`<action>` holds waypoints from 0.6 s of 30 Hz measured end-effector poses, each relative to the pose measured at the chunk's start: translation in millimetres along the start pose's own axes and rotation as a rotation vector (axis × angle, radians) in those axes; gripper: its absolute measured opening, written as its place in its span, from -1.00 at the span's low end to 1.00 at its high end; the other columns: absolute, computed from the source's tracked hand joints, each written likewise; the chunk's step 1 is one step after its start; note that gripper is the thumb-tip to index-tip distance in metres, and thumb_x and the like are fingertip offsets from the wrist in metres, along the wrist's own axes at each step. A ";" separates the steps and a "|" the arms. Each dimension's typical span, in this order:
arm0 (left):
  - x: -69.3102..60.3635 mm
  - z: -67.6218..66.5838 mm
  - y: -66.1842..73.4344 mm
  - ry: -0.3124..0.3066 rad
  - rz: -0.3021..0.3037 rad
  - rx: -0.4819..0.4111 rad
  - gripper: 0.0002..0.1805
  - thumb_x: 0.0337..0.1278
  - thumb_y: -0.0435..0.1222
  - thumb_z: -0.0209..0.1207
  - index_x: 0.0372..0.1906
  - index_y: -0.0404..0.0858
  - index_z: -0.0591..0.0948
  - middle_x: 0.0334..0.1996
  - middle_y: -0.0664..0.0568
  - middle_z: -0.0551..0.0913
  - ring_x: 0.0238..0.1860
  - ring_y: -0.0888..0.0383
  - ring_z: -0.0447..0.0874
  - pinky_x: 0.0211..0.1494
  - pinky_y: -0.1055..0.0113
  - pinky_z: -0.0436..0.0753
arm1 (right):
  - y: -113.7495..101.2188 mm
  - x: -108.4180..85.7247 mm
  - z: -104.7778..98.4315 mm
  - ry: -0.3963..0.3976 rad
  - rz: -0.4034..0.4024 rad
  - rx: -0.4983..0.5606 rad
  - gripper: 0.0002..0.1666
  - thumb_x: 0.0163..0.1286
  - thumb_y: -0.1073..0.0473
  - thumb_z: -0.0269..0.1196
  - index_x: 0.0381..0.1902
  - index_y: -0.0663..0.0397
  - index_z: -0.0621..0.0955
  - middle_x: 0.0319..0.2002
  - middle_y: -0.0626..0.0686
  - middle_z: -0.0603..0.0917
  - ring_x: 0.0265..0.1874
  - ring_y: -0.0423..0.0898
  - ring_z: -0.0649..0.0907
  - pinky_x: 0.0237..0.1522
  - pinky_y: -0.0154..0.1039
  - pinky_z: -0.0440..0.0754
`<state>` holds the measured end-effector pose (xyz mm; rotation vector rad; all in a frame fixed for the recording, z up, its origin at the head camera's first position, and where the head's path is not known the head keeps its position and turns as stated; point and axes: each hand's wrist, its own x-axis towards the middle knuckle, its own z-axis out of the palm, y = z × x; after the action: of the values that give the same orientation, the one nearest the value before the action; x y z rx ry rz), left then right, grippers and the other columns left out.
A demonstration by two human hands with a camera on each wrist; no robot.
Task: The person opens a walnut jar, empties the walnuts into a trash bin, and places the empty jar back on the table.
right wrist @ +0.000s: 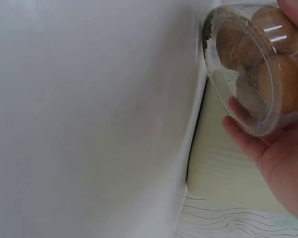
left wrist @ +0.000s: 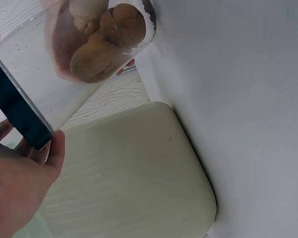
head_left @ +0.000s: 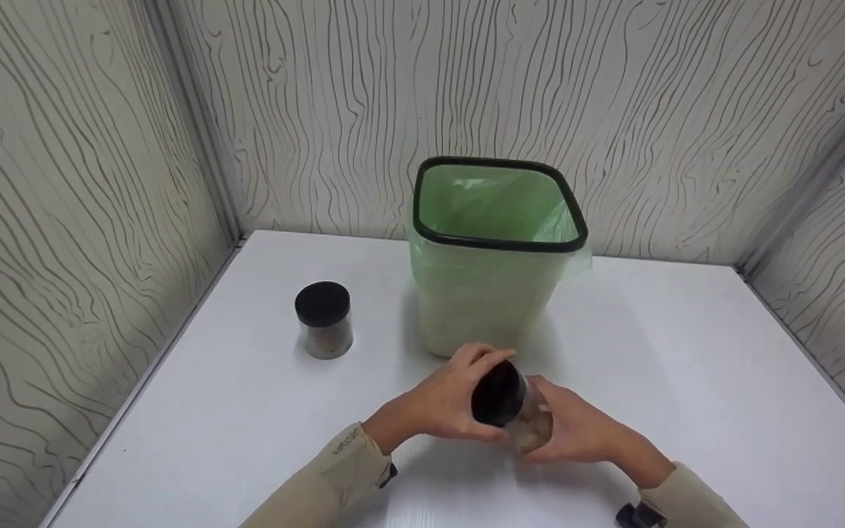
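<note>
In the head view a clear jar (head_left: 532, 427) with a black lid (head_left: 497, 394) is held tilted above the table, lid end toward the left. My left hand (head_left: 441, 402) grips the lid, fingers on the far side and thumb on the near side. The jar's clear body is in my right hand (head_left: 580, 425), held from the right. Several brown, rounded lumps (left wrist: 94, 57) lie inside near the jar's base; one has a cracked surface. The right wrist view shows the round jar base (right wrist: 242, 74) with right fingers beneath it. The lid sits on the jar.
Behind the hands stands a pale green bin (head_left: 481, 308) with a black rim and a green bag lining. A second black-lidded jar (head_left: 326, 320) stands upright at left, something brownish inside. Wood-grain-patterned walls (head_left: 320, 110) enclose the white table (head_left: 246, 440) at the back and sides.
</note>
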<state>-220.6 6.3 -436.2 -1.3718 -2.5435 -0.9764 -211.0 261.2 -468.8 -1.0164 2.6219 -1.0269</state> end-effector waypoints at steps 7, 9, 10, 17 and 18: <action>0.3 4.1 3.1 0.062 -0.032 0.015 -0.06 -0.16 0.19 0.32 0.39 0.07 0.22 0.19 0.02 0.25 0.14 0.19 0.29 0.06 0.35 0.47 | -1.4 -0.9 0.6 0.032 -0.033 -0.028 0.08 -0.17 0.05 0.57 0.30 -0.25 0.24 0.11 -0.21 0.47 -0.01 -0.18 0.52 -0.04 -0.21 0.50; 1.0 5.9 4.3 0.084 -0.054 0.025 -0.08 -0.17 0.20 0.32 0.36 0.07 0.24 0.17 0.04 0.27 0.13 0.19 0.30 0.04 0.35 0.48 | -1.5 -0.9 0.8 0.049 -0.045 -0.044 0.08 -0.17 0.03 0.57 0.30 -0.24 0.25 0.11 -0.21 0.47 -0.03 -0.20 0.52 -0.06 -0.22 0.50; 1.3 6.6 5.0 0.094 -0.067 0.030 -0.09 -0.18 0.21 0.32 0.35 0.07 0.25 0.16 0.05 0.28 0.12 0.20 0.31 0.04 0.36 0.48 | -1.4 -0.9 0.9 0.060 -0.050 -0.055 0.08 -0.17 0.01 0.57 0.30 -0.23 0.25 0.10 -0.21 0.47 -0.05 -0.20 0.52 -0.08 -0.22 0.50; 2.6 8.4 13.5 0.147 -0.176 0.056 -0.08 -0.20 0.25 0.30 0.30 -0.07 0.32 0.11 0.02 0.32 0.05 0.18 0.35 -0.02 0.36 0.52 | -0.8 -0.7 2.0 0.118 -0.054 -0.098 0.07 -0.18 -0.04 0.57 0.28 -0.18 0.28 0.06 -0.23 0.49 -0.08 -0.23 0.51 -0.08 -0.24 0.50; 2.9 8.5 14.6 0.153 -0.194 0.058 -0.08 -0.20 0.26 0.30 0.29 -0.09 0.32 0.11 0.01 0.32 0.04 0.18 0.36 -0.02 0.36 0.52 | -1.0 -0.6 2.1 0.125 -0.055 -0.101 0.07 -0.18 -0.06 0.57 0.28 -0.18 0.28 0.06 -0.23 0.49 -0.07 -0.23 0.52 -0.07 -0.24 0.50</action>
<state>-209.1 19.0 -434.6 -1.0084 -2.6021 -0.9859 -209.2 259.9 -469.9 -1.0848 2.7863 -1.0106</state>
